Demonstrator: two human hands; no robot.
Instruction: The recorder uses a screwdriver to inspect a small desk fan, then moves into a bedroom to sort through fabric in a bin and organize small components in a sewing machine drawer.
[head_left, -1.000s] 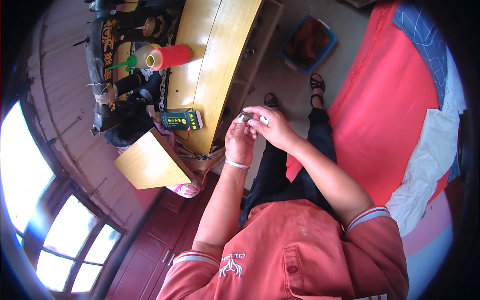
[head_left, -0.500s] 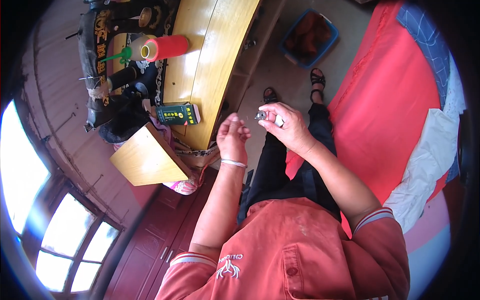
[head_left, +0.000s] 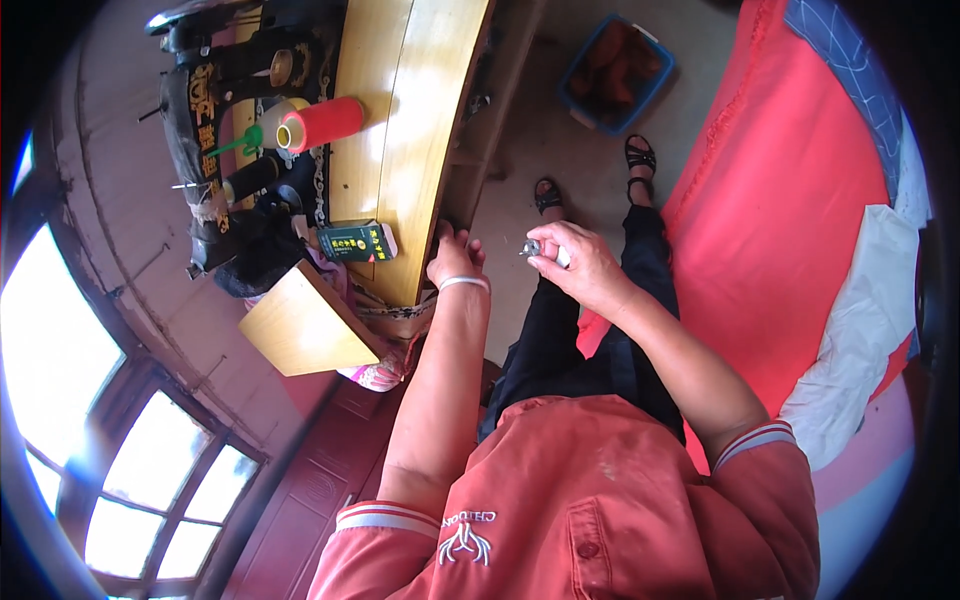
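Observation:
My right hand (head_left: 585,265) is closed in front of my lap, with a small round metal bobbin case (head_left: 529,247) pinched between thumb and fingertips. Something white shows against its palm, too covered to name. My left hand (head_left: 457,258), a pale bangle at its wrist, is beside the near edge of the wooden sewing table (head_left: 425,130). Its fingers are loosely bent and a little apart, partly in shadow, and I see nothing in them. Left of it on the tabletop lies a dark green box (head_left: 350,242).
A black sewing machine (head_left: 203,110) stands at the far left. Beside it are a red thread spool (head_left: 335,122) and a green-nozzled bottle (head_left: 250,138). A wooden flap (head_left: 305,322) juts out near my left arm. A blue basket (head_left: 662,75) is on the floor; red cloth (head_left: 780,200) spreads at right.
My left hand has moved away from the right one, leftward to the table edge. My right hand still pinches the bobbin case, slightly lower and to the right. The view has shifted a little.

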